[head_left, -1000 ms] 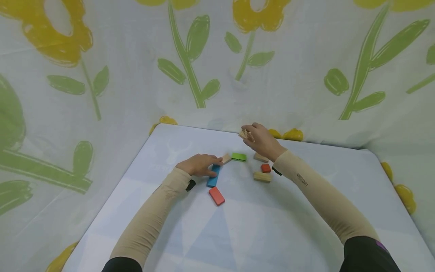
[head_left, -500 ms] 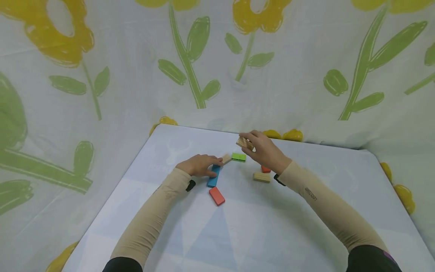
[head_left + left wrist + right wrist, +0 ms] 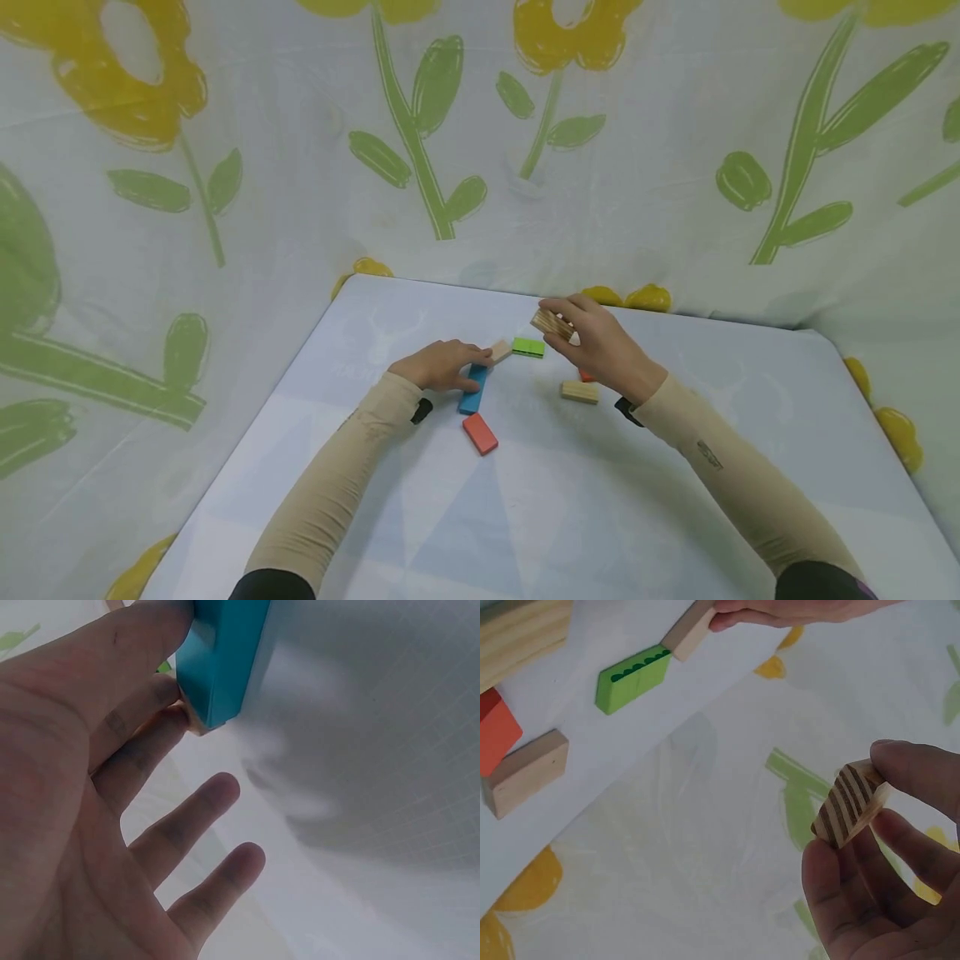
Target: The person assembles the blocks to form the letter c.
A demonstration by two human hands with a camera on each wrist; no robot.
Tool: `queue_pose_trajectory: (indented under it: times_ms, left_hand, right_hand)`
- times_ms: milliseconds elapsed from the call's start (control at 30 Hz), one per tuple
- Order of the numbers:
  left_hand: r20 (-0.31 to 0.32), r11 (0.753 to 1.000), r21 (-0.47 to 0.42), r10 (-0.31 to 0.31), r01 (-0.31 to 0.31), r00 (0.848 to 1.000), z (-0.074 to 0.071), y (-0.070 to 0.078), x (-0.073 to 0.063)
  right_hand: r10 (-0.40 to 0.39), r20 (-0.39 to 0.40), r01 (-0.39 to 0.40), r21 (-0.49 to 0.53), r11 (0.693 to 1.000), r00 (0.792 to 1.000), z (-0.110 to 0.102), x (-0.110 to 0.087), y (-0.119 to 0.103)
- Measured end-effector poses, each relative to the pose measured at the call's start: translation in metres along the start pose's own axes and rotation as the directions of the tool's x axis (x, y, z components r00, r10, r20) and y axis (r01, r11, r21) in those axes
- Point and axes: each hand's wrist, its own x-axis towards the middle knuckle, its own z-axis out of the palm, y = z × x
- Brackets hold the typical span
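In the head view my left hand [image 3: 438, 365] rests at the row of blocks. Its thumb lies against the blue block [image 3: 472, 392], and its fingertips touch the far end, by a plain wooden block [image 3: 500, 351]. The left wrist view shows the ring and little fingers extended, clear of the blue block [image 3: 223, 660]. My right hand [image 3: 603, 346] pinches a striped wooden block [image 3: 849, 801] between thumb and fingers, raised above the table to the right of the green block [image 3: 528, 347]. A red block [image 3: 480, 434] lies just beyond the blue block's near end.
Another wooden block [image 3: 579, 392] lies below my right hand. A smaller red block [image 3: 586, 376] is partly covered by that hand, and a pale wooden block [image 3: 529, 774] shows beside it in the right wrist view. The white table [image 3: 450, 533] ends at a flowered cloth [image 3: 300, 192].
My right hand, gripping the striped block, has come nearer and lower from the table's back edge, shifting slightly right over the last half second. My left hand has stayed in place.
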Motion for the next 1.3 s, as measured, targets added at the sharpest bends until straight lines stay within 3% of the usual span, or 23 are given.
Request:
queue_pose_trajectory:
  times_ms: [233, 467, 700, 1033, 1300]
  left_hand:
    - [-0.002, 1.000, -0.008, 0.011, -0.011, 1.000, 0.002, 0.001, -0.001]
    - [-0.001, 1.000, -0.010, 0.007, -0.007, 1.000, 0.002, -0.001, 0.000]
    - [-0.003, 1.000, -0.016, -0.004, 0.004, 1.000, 0.001, 0.002, -0.001]
    - [-0.008, 1.000, -0.011, 0.011, -0.011, 1.000, 0.000, 0.001, -0.002]
    - [-0.005, 1.000, -0.015, 0.010, -0.010, 1.000, 0.000, -0.001, 0.000]
  right_hand:
    - [0.051, 0.012, -0.051, 0.037, 0.998, 0.999, -0.005, -0.015, -0.008]
    - [0.003, -0.053, -0.001, 0.030, 1.000, 0.999, -0.012, -0.024, -0.003]
    - [0.004, -0.107, -0.001, 0.029, 1.000, 0.994, -0.018, -0.036, 0.001]
    - [0.026, -0.086, -0.024, 0.023, 0.999, 0.996, -0.019, -0.052, 0.000]
    - [0.049, -0.139, -0.047, 0.015, 0.999, 0.989, -0.022, -0.060, 0.001]
